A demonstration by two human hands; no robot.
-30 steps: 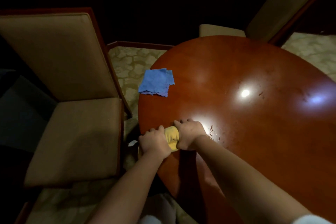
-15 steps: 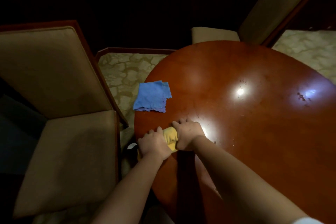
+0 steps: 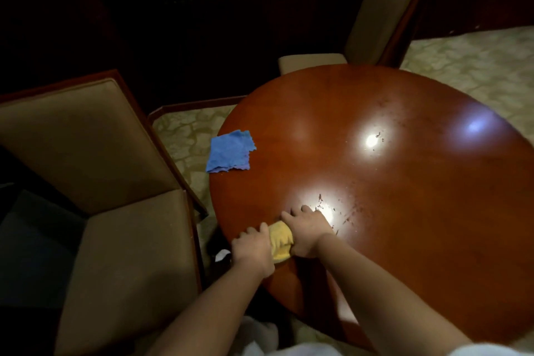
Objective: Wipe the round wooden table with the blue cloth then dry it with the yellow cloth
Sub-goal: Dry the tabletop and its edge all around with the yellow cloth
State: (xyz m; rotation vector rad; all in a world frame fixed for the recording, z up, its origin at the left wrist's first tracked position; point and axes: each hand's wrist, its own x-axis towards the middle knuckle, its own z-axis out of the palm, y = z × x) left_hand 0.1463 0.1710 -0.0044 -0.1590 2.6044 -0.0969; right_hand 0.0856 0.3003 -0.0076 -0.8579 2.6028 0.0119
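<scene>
Yellow cloth point(image 3: 279, 243) bunched into a roll, gripped by both hands, left hand point(image 3: 252, 251), right hand point(image 3: 307, 233), on glossy round table point(image 3: 404, 211).

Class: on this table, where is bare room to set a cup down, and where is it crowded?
Bare: the wide top of the table right of the blue cloth and beyond the hands. Crowded: the near left edge, where the left hand and right hand grip the yellow cloth.
</scene>
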